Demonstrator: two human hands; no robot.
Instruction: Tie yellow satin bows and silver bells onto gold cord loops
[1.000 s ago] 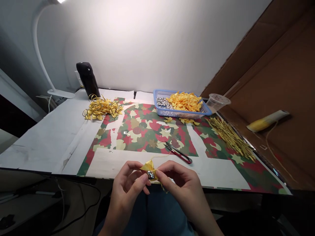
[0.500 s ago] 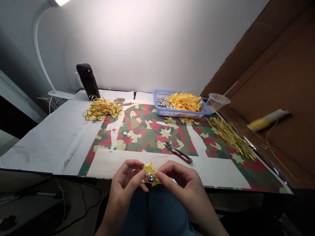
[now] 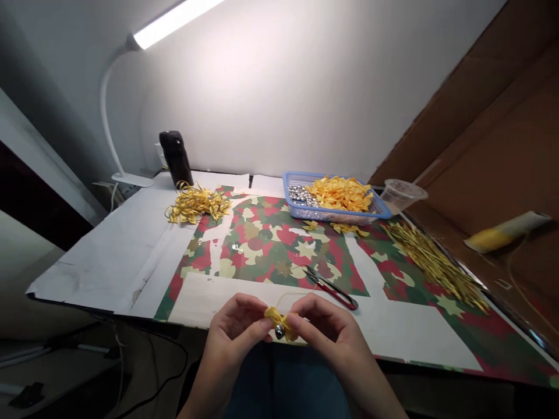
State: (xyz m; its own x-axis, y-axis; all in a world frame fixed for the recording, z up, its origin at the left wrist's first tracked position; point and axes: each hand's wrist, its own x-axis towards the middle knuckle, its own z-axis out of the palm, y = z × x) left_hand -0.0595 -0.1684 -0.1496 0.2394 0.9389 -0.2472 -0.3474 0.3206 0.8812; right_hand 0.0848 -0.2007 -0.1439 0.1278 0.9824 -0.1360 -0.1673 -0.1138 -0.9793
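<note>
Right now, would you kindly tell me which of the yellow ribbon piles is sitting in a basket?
The yellow ribbon pieces in the blue basket; the curled gold heap and straight gold strips lie loose outside it.

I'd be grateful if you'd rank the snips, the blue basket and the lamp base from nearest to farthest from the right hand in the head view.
From the right hand:
1. Red-handled thread snips, just ahead on the table.
2. Blue basket, far centre.
3. White lamp base, far left.
</note>
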